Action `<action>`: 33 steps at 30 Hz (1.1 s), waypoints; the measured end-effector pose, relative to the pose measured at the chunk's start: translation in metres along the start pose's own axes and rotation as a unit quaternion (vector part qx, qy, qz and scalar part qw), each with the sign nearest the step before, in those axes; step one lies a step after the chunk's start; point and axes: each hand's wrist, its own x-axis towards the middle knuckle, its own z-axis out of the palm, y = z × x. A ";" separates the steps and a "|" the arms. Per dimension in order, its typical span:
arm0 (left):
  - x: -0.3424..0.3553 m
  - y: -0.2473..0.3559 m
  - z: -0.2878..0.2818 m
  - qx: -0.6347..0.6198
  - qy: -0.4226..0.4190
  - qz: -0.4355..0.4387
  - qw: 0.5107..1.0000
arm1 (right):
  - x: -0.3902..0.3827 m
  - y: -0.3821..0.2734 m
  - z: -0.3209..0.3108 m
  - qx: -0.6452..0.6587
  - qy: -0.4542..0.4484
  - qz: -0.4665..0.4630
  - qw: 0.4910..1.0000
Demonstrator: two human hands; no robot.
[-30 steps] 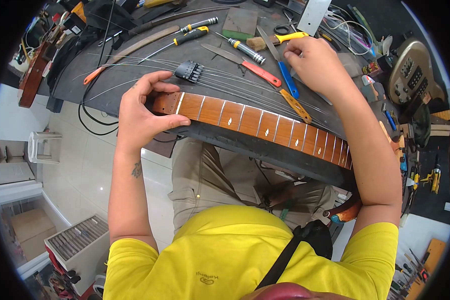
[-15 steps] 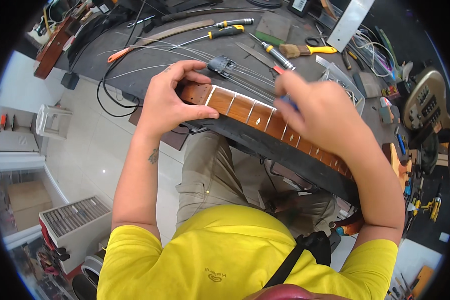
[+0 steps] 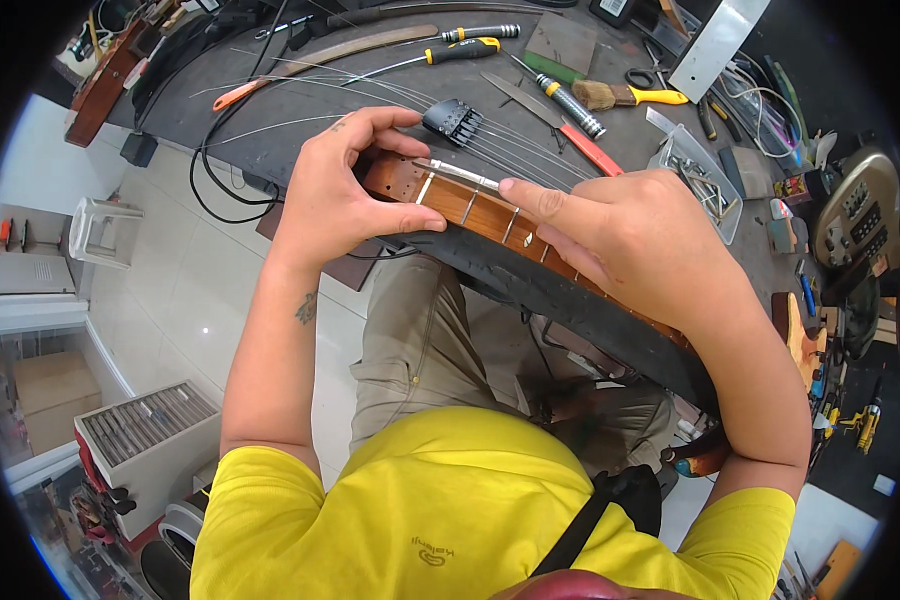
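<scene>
A wooden guitar neck (image 3: 493,222) with metal frets and inlays lies along a dark strip (image 3: 560,297) at the bench edge. My left hand (image 3: 340,190) is closed around its left end, thumb on the near side and fingers over the far side. My right hand (image 3: 625,235) grips a flat metal file (image 3: 460,172), its handle hidden in the fingers, index finger on the blade, whose tip lies over the neck near the white nut (image 3: 424,189). Just beyond the left end sits a black string fixture (image 3: 453,122) with loose strings.
On the bench (image 3: 370,60) are screwdrivers (image 3: 462,50), a red-handled file (image 3: 592,148), a brush (image 3: 645,97), a metal bar (image 3: 715,50) and a clear tray (image 3: 695,175) of parts. A guitar body (image 3: 850,220) stands at right; a white stool (image 3: 100,225) is at left.
My right hand has taken the blue-handled file from the bench and brought it left and down onto the neck. My left hand still grips the neck end; the view has shifted slightly.
</scene>
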 end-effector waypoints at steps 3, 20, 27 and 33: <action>0.000 0.000 0.000 -0.007 -0.003 -0.011 1.000 | 0.000 0.001 -0.001 -0.020 -0.017 -0.003 1.000; -0.002 -0.002 -0.002 -0.007 -0.002 -0.004 1.000 | -0.001 0.002 -0.001 0.000 0.019 -0.017 1.000; 0.001 -0.001 0.002 -0.002 -0.008 -0.008 1.000 | -0.003 0.006 0.001 0.007 0.016 -0.013 1.000; -0.003 0.001 -0.001 0.000 -0.001 -0.011 1.000 | -0.008 -0.011 -0.009 0.017 -0.007 0.011 1.000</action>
